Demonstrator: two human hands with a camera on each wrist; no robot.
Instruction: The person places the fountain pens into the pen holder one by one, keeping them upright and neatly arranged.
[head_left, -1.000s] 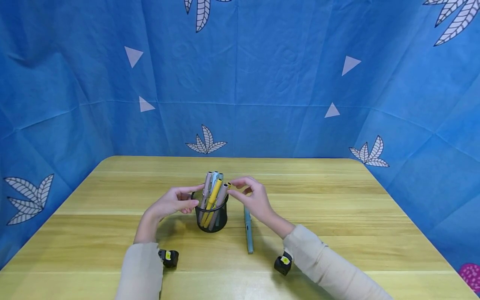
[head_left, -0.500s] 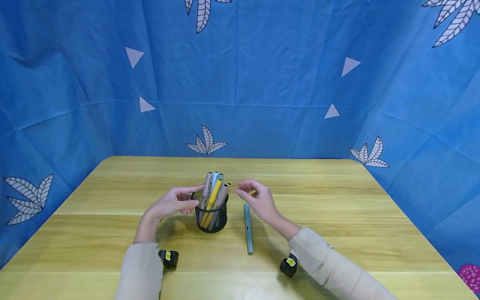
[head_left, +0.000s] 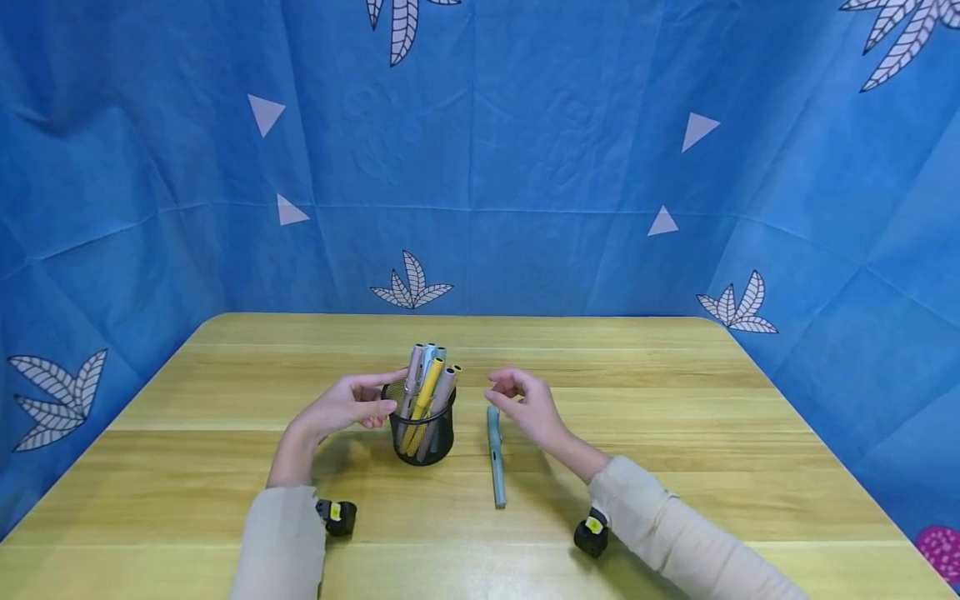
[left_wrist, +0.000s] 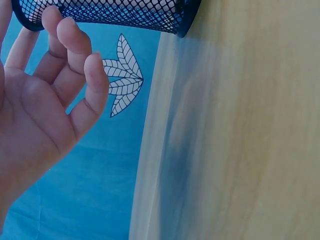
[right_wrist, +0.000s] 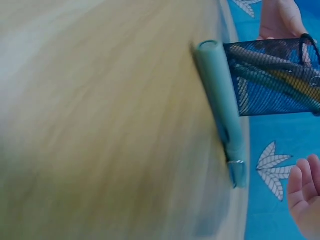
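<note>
A black mesh pen holder (head_left: 423, 440) stands upright on the table, filled with several pens. Among them show a yellow pen (head_left: 428, 388), greyish-mauve ones and light blue ones. My left hand (head_left: 341, 406) grips the holder's rim from the left, thumb at the front and index finger at the back. To the right, my right hand (head_left: 528, 408) hovers with loosely bent fingers and holds nothing. Just below its fingertips lies a teal pen (head_left: 497, 462) on the tabletop, pointing away from me. In the right wrist view this pen (right_wrist: 220, 95) shows its clip at one end.
The wooden table (head_left: 675, 400) reaches back to a blue curtain (head_left: 570, 150) with leaf and triangle prints. Small black cameras sit at the left wrist (head_left: 337, 517) and right wrist (head_left: 591, 535). Something pink (head_left: 941, 550) shows at the far right edge.
My right hand has moved away from the pens in the holder, to the right and slightly down, above the teal pen's far end. The left hand and holder have stayed put.
</note>
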